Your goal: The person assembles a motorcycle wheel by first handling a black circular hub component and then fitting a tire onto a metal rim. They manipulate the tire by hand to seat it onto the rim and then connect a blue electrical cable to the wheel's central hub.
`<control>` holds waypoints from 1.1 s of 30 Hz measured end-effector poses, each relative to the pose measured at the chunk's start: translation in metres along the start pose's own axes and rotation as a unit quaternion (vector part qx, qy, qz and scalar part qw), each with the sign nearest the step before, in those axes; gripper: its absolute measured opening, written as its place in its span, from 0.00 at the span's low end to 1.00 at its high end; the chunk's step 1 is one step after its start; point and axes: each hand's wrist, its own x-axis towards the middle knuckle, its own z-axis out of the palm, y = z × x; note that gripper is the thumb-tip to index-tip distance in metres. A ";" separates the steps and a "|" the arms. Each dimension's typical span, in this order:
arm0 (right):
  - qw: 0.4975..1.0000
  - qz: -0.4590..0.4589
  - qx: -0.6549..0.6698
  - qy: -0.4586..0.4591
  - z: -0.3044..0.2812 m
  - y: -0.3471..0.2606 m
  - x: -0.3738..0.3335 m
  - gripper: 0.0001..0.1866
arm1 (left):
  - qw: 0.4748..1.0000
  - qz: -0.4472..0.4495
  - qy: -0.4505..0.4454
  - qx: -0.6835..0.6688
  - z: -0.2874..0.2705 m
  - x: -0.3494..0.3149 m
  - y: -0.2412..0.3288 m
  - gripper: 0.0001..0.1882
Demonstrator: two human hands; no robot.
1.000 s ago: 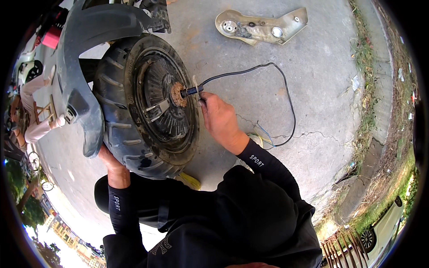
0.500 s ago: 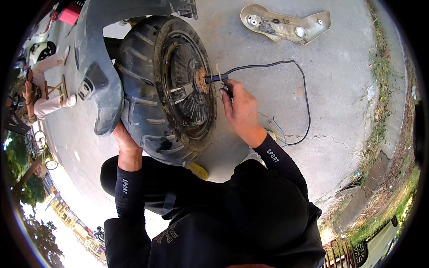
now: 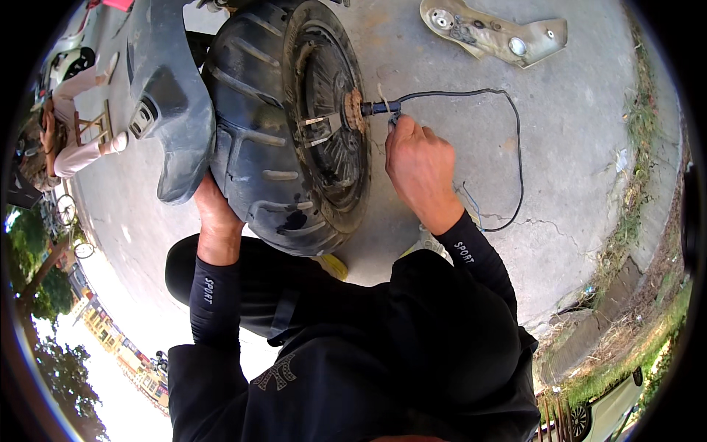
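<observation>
A black-tyred wheel with a dusty spoked-looking hub stands on the ground before me, partly under a grey plastic fender. From its rusty hub centre a dark axle sticks out to the right. A black cable runs from the axle end and loops on the ground to thin, bared wires. My right hand is closed at the axle end, pinching a small dark piece I cannot make out. Behind the fender's lower tip, my left hand reaches against the tyre, its fingers hidden.
A dirty beige plastic cover lies on the concrete at the far right. At far left a person sits on a wooden stool. Dry grass and a kerb border the right side, with a parked car at lower right.
My view has shifted, so the wheel and cover sit higher and further right. My right hand has turned, with its back now facing up, still at the axle end. My left hand stays behind the fender.
</observation>
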 end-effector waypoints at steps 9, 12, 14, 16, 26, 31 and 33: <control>0.999 -0.033 0.019 -0.009 0.015 -0.012 -0.002 0.07 | 0.997 0.057 -0.020 0.051 -0.006 0.007 -0.005 0.36; 0.998 -0.044 0.040 -0.016 0.012 -0.009 0.000 0.08 | 0.998 0.050 0.009 0.037 -0.006 0.008 -0.007 0.35; 0.997 -0.045 0.056 -0.018 0.013 -0.007 0.001 0.08 | 0.998 0.053 0.007 0.031 -0.003 0.008 -0.005 0.35; 0.996 -0.042 0.079 -0.012 0.017 -0.007 0.000 0.08 | 0.999 0.047 0.002 0.015 -0.006 0.010 -0.007 0.35; 0.999 -0.053 0.000 -0.011 0.010 -0.005 -0.006 0.11 | 0.999 0.031 0.015 -0.008 -0.017 0.006 -0.009 0.36; 0.995 -0.094 -0.023 0.006 0.010 0.010 -0.014 0.16 | 0.997 0.055 0.053 0.023 -0.017 0.012 -0.015 0.36; 0.993 -0.111 0.018 0.034 0.002 0.029 -0.017 0.16 | 0.997 0.054 0.039 0.026 -0.019 0.010 -0.016 0.36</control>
